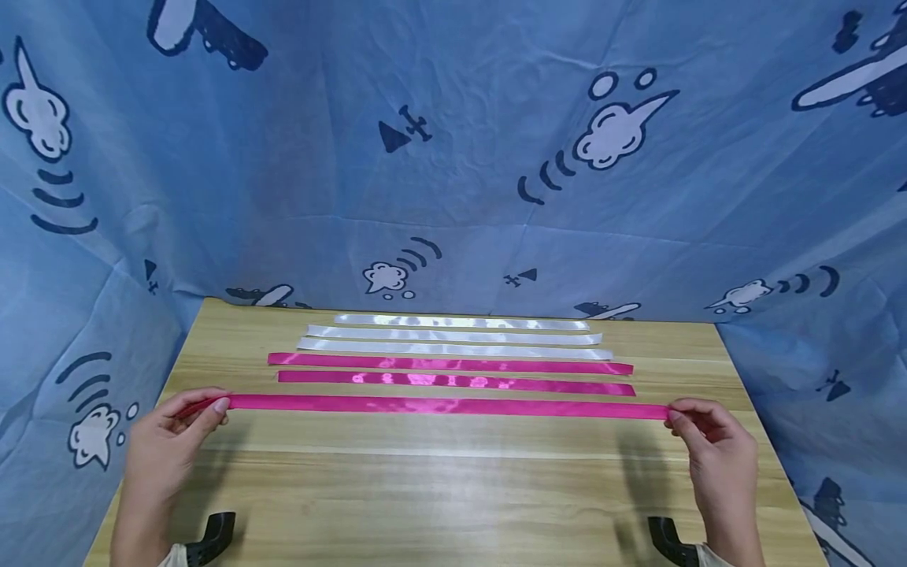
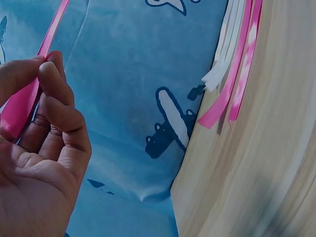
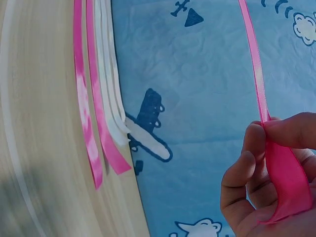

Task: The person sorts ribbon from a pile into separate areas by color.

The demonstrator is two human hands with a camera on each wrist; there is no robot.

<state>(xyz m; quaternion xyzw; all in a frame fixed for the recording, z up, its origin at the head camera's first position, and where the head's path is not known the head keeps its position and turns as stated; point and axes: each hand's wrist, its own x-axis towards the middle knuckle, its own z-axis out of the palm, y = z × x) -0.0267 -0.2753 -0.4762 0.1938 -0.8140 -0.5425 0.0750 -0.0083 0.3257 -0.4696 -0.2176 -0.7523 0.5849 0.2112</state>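
A bright pink satin ribbon is stretched straight between both hands, over the table. Near its left end, my left hand pinches it between thumb and fingers; in the left wrist view a loose pink tail lies inside the palm. On the other side my right hand pinches the ribbon likewise, and the right wrist view has its end hanging across the palm. Beyond it two more pink ribbons lie flat and roughly parallel, with several white ribbons behind them.
The wood-grain table narrows toward the back. Blue printed cloth hangs behind it and along both sides. A black curved piece sits at the left wrist, and a similar black piece at the right.
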